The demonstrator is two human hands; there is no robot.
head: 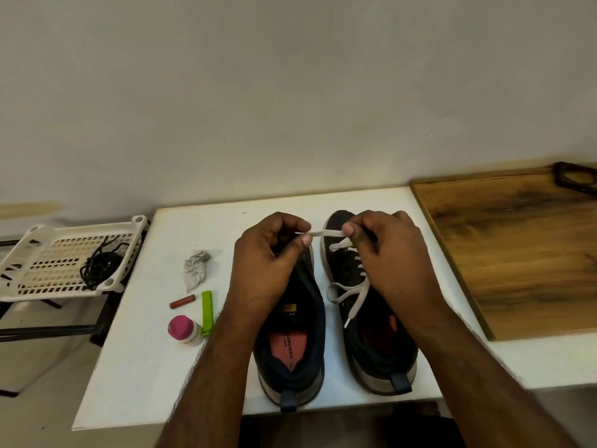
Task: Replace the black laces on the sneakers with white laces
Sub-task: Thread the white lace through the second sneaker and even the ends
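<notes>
Lace (326, 234) pinched taut between my left hand (271, 253) and right hand (384, 250). Keeping it flat, untwisted, feeding tip through left sneaker (307, 321) eyelet.

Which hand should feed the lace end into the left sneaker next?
Left, probably. The left hand pinches the white lace near its tip directly above the left sneaker; the right hand holds it over the right sneaker.

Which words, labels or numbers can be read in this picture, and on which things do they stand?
"MEMORY": on the pink insole of the left sneaker; the rest of that print is blurred.
Yellow tag inside the same sneaker: too small to read.
Bottle with the pink cap: label too blurred to read.
</notes>
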